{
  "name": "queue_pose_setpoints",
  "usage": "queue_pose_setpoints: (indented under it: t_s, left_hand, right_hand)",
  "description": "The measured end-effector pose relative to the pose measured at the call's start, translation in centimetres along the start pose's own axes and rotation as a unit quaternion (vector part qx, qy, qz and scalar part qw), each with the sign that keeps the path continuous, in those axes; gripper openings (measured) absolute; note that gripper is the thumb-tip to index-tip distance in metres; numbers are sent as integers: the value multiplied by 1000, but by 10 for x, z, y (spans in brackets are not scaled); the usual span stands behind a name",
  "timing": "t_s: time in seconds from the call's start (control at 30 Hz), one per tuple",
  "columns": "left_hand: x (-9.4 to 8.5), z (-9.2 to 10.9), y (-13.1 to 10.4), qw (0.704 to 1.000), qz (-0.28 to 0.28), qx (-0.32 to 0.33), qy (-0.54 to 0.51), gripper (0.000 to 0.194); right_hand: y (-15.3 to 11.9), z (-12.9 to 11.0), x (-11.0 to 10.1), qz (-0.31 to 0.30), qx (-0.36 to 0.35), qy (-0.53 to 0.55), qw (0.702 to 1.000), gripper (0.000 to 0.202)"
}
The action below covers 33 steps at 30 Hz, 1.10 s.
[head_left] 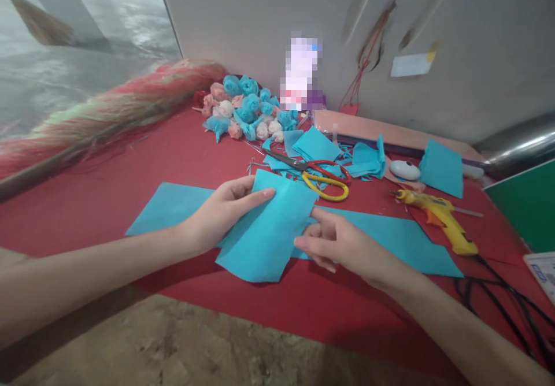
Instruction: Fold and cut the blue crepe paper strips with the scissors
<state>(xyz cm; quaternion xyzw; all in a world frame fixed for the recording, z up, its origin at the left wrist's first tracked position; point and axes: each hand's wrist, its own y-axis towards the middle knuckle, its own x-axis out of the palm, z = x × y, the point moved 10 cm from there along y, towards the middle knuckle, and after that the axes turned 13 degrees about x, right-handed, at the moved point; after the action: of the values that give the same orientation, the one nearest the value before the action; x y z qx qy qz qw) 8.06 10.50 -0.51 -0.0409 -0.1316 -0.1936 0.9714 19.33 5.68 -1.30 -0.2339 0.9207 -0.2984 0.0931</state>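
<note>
A rectangular piece of blue crepe paper is held up, tilted, above the red tabletop. My left hand grips its upper left edge, thumb on top and fingers behind. At its right edge is my right hand, fingers curled, with the thumb and a fingertip close to the paper; whether they pinch it is unclear. Beneath both hands lies a long blue paper strip, partly covered. Just beyond the held piece rest scissors with one red and one yellow handle, blades pointing left.
Blue, pink and white paper flowers are heaped at the back. Blue scraps and a folded blue stack lie farther right. A yellow glue gun trails a black cable. Along the left lies a broom.
</note>
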Motion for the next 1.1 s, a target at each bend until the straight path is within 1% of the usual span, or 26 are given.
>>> queue_pose_setpoints:
  t_s: [0.13, 0.23, 0.3, 0.37, 0.47, 0.57, 0.63, 0.67, 0.73, 0.8, 0.83, 0.87, 0.93, 0.97, 1.03, 1.1]
  left_hand:
    - [-5, 5, -1, 999, 26, 16, 32, 33]
    - [-4, 8, -1, 998, 14, 30, 54, 32]
    - [-2, 10, -2, 997, -2, 47, 66, 30]
    - [-2, 16, -2, 993, -9, 80, 81, 25]
    - [-4, 33, -3, 979, -9, 165, 116, 15]
    - [-2, 55, -7, 950, -30, 260, 168, 7]
    - [1, 64, -11, 934, -54, 300, 188, 5]
    - [2, 66, -12, 933, -57, 304, 184, 6]
    - [-4, 63, -9, 950, -29, 273, 147, 15]
    - [-8, 50, -3, 978, 6, 195, 73, 19]
    - [-5, 42, -1, 988, 5, 150, 35, 18]
    - [2, 35, 1, 994, -13, 110, 2, 21]
    - [18, 23, 2, 996, -66, 48, -42, 36]
    - [24, 19, 2, 995, -86, 27, -53, 40]
    - [24, 11, 1, 994, -91, -2, -54, 38]
    - [13, 8, 3, 998, -63, 2, 6, 37]
  right_hand:
    - [-1, -3, 9, -42, -16, 47, 998, 21]
    - [0, -2, 16, -78, -17, 79, 994, 18]
    - [1, -2, 15, -72, -16, 99, 992, 22]
    - [0, -6, 7, -36, -30, 102, 994, 29]
    - [-11, -22, -9, 49, -90, 61, 993, 27]
    - [-28, -39, -24, 133, -148, 13, 980, 16]
    - [-37, -44, -31, 172, -171, -2, 970, 21]
    - [-42, -46, -34, 189, -182, -8, 965, 24]
    - [-50, -50, -38, 222, -206, -34, 952, 29]
    - [-57, -55, -40, 247, -238, -61, 937, 32]
    - [-58, -57, -40, 249, -249, -72, 933, 34]
    - [-58, -58, -39, 248, -256, -80, 931, 34]
    - [-55, -57, -39, 239, -254, -95, 932, 34]
    - [-52, -57, -39, 235, -252, -102, 933, 34]
    - [-48, -57, -40, 231, -258, -112, 932, 34]
    - [-46, -58, -40, 225, -270, -116, 929, 35]
